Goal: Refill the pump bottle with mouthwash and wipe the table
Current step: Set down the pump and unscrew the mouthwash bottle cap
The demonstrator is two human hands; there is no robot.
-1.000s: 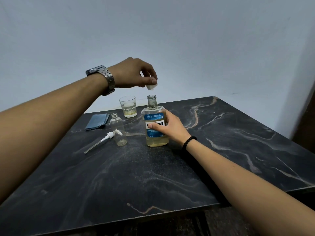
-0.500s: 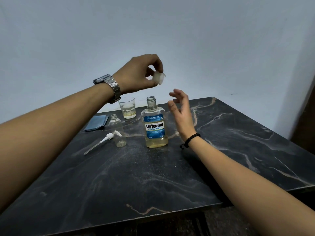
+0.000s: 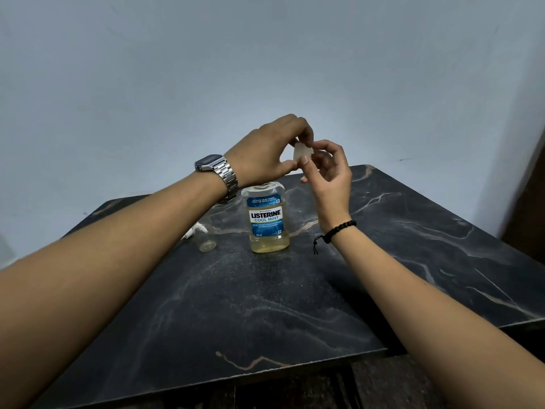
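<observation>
A mouthwash bottle with a blue label and yellowish liquid stands uncapped on the dark marble table. Above it my left hand pinches the bottle's clear cap. My right hand meets it there, thumb and fingers touching the same cap. To the left of the bottle stands the small clear pump bottle, open, mostly hidden by my left forearm. Only the white tip of its pump head shows beside it.
The table's front edge runs close to me and its right edge drops off near a dark wooden surface. A plain wall stands behind. My left forearm hides the glass and the cloth.
My right hand rose from beside the mouthwash bottle up to the cap. My left hand moved the cap slightly right and toward it. The camera has come closer.
</observation>
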